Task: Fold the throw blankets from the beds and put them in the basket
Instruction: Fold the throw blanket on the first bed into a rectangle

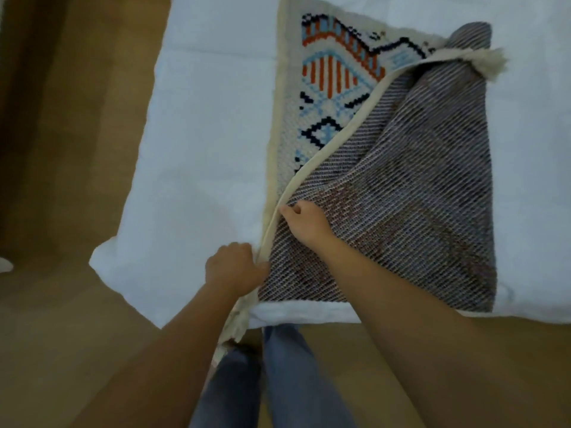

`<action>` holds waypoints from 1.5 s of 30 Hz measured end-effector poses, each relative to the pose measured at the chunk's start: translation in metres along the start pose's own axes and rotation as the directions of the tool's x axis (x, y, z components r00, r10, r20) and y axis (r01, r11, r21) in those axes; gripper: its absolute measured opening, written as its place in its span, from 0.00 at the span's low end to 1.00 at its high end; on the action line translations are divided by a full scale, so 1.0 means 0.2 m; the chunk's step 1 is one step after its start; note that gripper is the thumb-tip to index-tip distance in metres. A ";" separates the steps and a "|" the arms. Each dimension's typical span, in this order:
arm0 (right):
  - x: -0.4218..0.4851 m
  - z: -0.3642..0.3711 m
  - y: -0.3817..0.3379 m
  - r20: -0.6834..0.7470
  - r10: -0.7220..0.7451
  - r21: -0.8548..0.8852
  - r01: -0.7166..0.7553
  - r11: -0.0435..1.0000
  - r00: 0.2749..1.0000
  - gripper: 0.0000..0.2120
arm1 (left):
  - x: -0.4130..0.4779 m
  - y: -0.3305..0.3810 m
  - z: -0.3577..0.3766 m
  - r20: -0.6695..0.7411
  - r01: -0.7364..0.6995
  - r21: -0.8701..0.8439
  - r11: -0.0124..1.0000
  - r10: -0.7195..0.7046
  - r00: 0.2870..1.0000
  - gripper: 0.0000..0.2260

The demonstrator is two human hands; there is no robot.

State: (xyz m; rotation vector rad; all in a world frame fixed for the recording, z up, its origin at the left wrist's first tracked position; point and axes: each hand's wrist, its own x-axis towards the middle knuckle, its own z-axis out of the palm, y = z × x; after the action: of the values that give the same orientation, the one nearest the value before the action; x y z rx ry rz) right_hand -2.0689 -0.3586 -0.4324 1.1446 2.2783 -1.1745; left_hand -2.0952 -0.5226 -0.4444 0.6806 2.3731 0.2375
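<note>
Closest, above the person's jeans (296, 381), a cream tassel (236, 322) hangs over the edge of the white bed (200, 134), where the left hand (234, 267) has its fingers curled round the near corner of the blanket (417, 186). Just beyond it, the right hand (304, 225) rests on the blanket's grey striped back, its fingers bent and pinching the cloth beside the cream border. The blanket lies flat on the bed, folded slantwise so the striped back covers much of the orange, blue and black patterned face, with a second tassel (488, 61) at the far right corner.
</note>
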 end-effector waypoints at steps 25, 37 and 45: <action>1.32 -1.49 0.13 -0.364 0.274 0.441 -0.095 0.893 0.890 0.19 | 1.61 1.61 -0.59 -0.073 -0.299 0.027 0.954 0.301 0.951 0.19; 1.67 -1.53 -0.16 -0.636 0.248 0.359 -0.004 0.933 0.731 0.18 | 1.83 1.52 -0.72 -0.136 -0.204 -0.138 0.969 0.185 0.973 0.08; 1.85 -1.16 -0.86 -0.516 -0.183 0.048 0.241 0.969 0.837 0.21 | 1.92 0.89 -0.97 -0.232 0.007 -0.344 0.939 -0.092 0.968 0.10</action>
State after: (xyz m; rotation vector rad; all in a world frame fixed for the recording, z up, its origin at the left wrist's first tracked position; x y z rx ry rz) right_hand -2.4183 -0.0448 -0.4222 1.4094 2.8303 -1.1975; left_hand -2.3972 -0.1664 -0.4426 0.4439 2.4879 0.7306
